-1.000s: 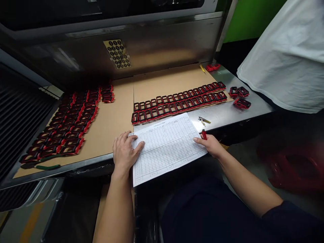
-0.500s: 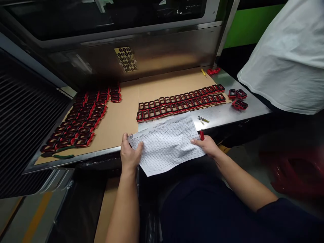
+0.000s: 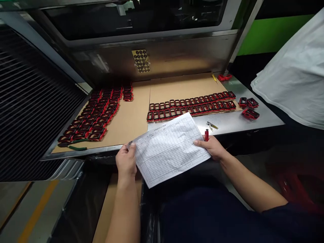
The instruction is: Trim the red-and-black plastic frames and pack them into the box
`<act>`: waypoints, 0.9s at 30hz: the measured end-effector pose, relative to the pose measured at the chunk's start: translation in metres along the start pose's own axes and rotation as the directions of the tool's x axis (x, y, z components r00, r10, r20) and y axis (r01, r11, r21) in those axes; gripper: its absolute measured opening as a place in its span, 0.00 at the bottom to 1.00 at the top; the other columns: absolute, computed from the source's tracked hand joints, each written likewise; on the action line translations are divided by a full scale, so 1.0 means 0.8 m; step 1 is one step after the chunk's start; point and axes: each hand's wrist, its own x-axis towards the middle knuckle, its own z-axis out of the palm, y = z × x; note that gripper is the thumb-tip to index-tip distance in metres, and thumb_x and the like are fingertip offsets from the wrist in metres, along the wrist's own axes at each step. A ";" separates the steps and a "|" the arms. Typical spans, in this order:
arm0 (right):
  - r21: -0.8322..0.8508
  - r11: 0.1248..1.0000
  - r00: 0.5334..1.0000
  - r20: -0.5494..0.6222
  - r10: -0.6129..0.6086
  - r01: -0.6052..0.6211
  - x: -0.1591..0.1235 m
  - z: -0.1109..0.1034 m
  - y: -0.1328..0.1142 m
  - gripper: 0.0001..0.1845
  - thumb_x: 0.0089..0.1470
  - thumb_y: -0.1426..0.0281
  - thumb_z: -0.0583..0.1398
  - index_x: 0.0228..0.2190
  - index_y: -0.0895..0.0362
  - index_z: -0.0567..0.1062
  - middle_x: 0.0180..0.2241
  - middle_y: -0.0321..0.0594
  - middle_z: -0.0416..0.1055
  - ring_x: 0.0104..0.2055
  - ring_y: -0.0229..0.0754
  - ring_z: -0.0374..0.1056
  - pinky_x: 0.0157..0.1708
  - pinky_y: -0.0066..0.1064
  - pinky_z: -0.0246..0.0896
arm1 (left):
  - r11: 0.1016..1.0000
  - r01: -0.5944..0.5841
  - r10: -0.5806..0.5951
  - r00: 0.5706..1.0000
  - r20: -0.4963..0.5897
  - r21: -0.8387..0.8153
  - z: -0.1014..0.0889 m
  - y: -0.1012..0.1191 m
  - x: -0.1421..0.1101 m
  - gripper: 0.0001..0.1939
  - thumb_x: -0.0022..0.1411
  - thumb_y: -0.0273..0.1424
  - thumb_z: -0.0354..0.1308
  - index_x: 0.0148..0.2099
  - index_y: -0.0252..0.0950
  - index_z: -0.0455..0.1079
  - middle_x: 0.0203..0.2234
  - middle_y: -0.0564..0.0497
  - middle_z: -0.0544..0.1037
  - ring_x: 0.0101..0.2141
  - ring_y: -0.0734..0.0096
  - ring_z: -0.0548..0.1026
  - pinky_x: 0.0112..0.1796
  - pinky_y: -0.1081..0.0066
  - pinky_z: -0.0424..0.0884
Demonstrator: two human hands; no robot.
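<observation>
One printed sheet (image 3: 169, 148) extends past the table (image 3: 227, 119)'s front edge; left hand (image 3: 126, 162)'s grip pinches its left corner, right hand (image 3: 212, 147)'s grip holds its right edge and a red pen (image 3: 206, 135). Two rows of frames (image 3: 191, 105) lie behind.

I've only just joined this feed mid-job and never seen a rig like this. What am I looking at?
You're looking through a camera worn on a person's head, facing forward and down at their bare hands. The left hand pinches a printed grid sheet near one corner; the right hand holds its opposite side, plus a red pen-like object. Beyond the sheet, two rows of black-and-red frames lie on cardboard over a metal bench. Further left are more frames and green-handled pliers.
</observation>
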 end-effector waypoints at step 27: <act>-0.341 0.930 0.981 0.089 0.174 -0.134 0.147 0.140 -0.305 0.26 0.36 0.51 0.72 0.29 0.60 0.81 0.26 0.46 0.79 0.26 0.47 0.73 0.24 0.33 0.66 | 0.841 0.333 -0.292 0.943 0.160 -0.426 -0.022 0.200 0.190 0.25 0.48 0.44 0.69 0.47 0.38 0.76 0.39 0.45 0.82 0.41 0.56 0.81 0.43 0.62 0.77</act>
